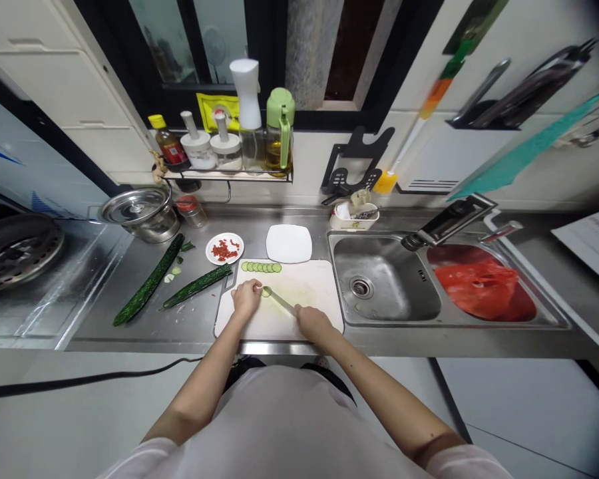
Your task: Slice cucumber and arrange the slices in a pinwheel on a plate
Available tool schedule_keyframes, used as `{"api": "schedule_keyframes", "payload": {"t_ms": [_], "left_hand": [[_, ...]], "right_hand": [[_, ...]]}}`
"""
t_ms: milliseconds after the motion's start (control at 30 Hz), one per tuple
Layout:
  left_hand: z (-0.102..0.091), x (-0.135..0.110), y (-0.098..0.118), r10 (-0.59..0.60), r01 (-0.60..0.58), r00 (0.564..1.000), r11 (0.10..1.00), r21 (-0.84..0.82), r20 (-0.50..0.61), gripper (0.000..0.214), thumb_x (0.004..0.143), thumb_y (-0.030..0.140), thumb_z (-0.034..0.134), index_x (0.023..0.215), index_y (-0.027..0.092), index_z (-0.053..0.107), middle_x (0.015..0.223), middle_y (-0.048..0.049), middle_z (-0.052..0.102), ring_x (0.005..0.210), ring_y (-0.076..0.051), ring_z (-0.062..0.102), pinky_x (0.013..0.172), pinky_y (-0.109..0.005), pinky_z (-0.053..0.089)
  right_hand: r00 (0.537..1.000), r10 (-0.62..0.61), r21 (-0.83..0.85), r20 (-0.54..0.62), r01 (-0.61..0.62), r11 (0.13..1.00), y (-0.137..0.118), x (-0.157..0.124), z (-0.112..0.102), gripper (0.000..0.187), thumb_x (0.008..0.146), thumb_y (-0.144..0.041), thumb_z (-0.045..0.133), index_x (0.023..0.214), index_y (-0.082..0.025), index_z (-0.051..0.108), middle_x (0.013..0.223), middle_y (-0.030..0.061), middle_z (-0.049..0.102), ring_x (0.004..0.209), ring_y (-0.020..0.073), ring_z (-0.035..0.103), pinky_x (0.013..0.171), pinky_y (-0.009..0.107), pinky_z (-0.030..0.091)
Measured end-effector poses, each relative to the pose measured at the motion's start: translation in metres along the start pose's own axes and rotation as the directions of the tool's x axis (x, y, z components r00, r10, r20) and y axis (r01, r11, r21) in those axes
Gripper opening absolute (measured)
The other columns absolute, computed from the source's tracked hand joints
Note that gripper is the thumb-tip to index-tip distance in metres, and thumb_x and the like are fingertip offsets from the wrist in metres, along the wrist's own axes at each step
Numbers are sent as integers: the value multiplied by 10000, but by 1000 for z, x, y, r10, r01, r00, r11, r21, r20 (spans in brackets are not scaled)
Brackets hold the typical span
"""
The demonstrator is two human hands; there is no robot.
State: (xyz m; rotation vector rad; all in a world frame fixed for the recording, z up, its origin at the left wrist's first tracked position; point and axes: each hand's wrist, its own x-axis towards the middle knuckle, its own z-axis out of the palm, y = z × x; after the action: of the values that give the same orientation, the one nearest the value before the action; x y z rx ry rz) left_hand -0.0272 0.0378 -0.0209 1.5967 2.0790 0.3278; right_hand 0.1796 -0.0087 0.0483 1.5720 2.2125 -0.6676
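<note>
On the white cutting board [309,276], my left hand [246,299] is closed, its fingertips pinched at the left edge of a cucumber slice [266,291]. My right hand [313,323] grips a kitchen knife [283,303] by its handle. The blade points up and left, with its tip at that slice. Behind my left hand, a row of several overlapping cucumber slices [261,267] lies along the board's far edge. A cut cucumber [197,286] rests on the counter left of the board, and a longer whole cucumber [150,281] lies farther left.
A white plate of chopped red pieces [224,249] and a white square plate [288,243] stand behind the board. Garlic cloves [169,277] lie between the cucumbers. On the right is a steel sink [387,279] with a red plastic bag [479,286]. A lidded pot [142,213] stands back left.
</note>
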Motion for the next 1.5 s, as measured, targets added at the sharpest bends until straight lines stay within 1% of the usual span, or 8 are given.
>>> {"api": "schedule_keyframes", "payload": {"t_ms": [233,333,433,533,633,1000,1300,1500], "left_hand": [[1,-8,6,9,-10,1000,998,59,7,217,835,334,575,1016,226,630,1068,-86,665,1063,-269,571,899,-394,358],[2,-10,10,-8,7,1000,998,58,3,172,832,300,573,976,223,624,1096,-87,657,1070,-272,574,893,-396,367],[3,-9,13,-25,25,999,999,20,23,131,821,244,562,938,223,618,1026,-62,683,1005,-246,606,875,-372,383],[3,-8,13,-41,42,999,999,-18,29,165,820,193,527,948,236,624,952,-42,708,950,-227,632,861,-350,399],[4,-6,11,-46,46,999,998,-41,17,209,816,169,512,961,243,641,964,-46,719,955,-229,641,842,-333,419],[-3,9,5,-14,19,995,999,-51,97,232,743,117,545,888,229,687,941,-28,731,913,-192,644,798,-283,437],[-5,10,6,-11,15,994,999,-42,113,221,744,134,557,896,213,696,949,-47,732,901,-195,646,784,-277,441],[-5,11,6,-14,18,993,999,-28,121,222,746,135,564,908,209,698,964,-39,731,908,-182,643,787,-260,439]], "right_hand": [[1000,10,-2,16,-10,1000,2,-6,0,291,910,-115,350,1129,-134,541,989,158,675,955,236,656,746,311,469],[1000,17,-10,24,-17,1000,4,-9,0,287,910,-109,349,1121,-132,542,1004,157,674,952,234,656,732,301,464],[1000,19,1,16,-19,1000,3,-10,1,279,912,-110,348,1113,-131,540,1001,155,674,937,233,657,719,298,459],[1000,15,19,10,-15,1000,-1,-9,1,283,901,-96,351,1110,-127,539,1000,154,672,933,237,656,715,301,458],[999,27,32,25,-27,999,-4,-7,1,290,892,-85,362,1120,-131,536,1004,155,671,934,232,654,718,300,457],[999,33,30,17,-34,999,-2,-9,1,306,889,-91,359,1120,-140,554,989,151,676,946,238,655,721,305,460],[999,33,25,6,-33,999,-6,-6,4,325,868,-63,379,1135,-135,549,992,155,677,967,233,652,741,300,460],[999,31,32,29,-32,999,-9,-6,0,338,858,-49,369,1129,-131,554,1011,163,675,973,241,651,744,307,462]]}}
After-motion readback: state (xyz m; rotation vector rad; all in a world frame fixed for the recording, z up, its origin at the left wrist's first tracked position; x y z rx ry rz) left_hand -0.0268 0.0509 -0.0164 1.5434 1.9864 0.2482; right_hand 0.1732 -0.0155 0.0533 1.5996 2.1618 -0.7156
